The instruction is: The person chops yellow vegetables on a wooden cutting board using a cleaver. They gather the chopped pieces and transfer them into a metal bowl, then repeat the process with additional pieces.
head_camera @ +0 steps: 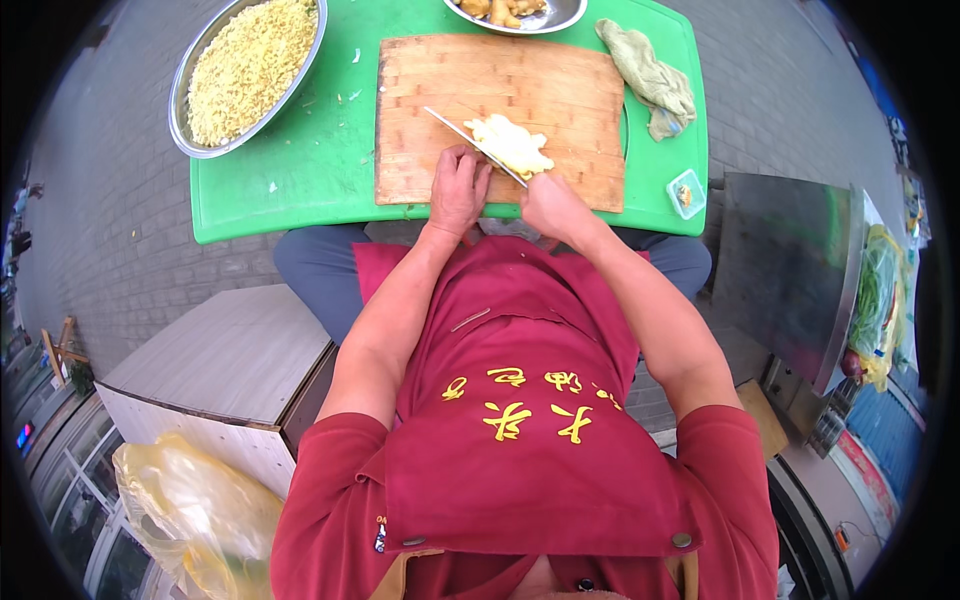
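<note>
My right hand grips the handle of a kitchen knife, whose thin blade slants up and left over a wooden cutting board. Close along the blade's left side rests my left hand, its fingers bent down toward the board. Whatever may be under those fingers is hidden. Beyond the blade lies a loose pile of pale yellow slices, which look like peeled ginger. A metal bowl past the board's far edge holds knobbly ginger roots, cut off by the frame.
On the green table, a large metal basin of chopped yellow bits stands left. A crumpled cloth and a small clear plastic box lie right of the board. A metal-sided unit bears bagged green vegetables.
</note>
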### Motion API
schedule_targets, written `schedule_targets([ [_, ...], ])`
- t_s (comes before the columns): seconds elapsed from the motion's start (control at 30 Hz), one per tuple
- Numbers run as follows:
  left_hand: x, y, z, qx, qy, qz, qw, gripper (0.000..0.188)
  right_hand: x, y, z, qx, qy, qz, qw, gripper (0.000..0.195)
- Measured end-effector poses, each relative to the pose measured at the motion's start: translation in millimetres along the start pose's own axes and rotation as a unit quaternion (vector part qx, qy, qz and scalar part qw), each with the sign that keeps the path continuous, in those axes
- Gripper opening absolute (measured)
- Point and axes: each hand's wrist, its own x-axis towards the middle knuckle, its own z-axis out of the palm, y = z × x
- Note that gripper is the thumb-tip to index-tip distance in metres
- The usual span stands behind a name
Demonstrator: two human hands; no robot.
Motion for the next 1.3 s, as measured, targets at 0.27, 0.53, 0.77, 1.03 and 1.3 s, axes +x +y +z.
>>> schedule_targets([
  [0.27,-1.5,-2.1,4.2,-0.003,0.001,-0.010,1.000,0.027,-4.6,8.3,4.2,0.044,0.026,-0.020,0.998,0.033],
  [0.53,-1.7,-6.2,3.1,0.003,-0.010,-0.020,1.000,0.029,-34.6,-11.4,-24.1,0.081,0.077,-0.046,0.993,0.033],
  [0.77,-1.0,-7.6,1.8,-0.003,-0.021,-0.009,1.000,0.027,-47.8,-11.0,-29.6,0.085,0.061,-0.040,0.994,0.031],
  [1.03,-0.5,-3.6,3.2,-0.001,-0.007,-0.019,1.000,0.027,-45.5,-7.2,-20.7,0.062,0.050,-0.030,0.996,0.030],
  [1.3,0.8,-0.2,-0.3,0.005,-0.002,-0.011,1.000,0.026,-41.5,-7.6,-17.4,0.048,0.038,-0.038,0.997,0.029],
])
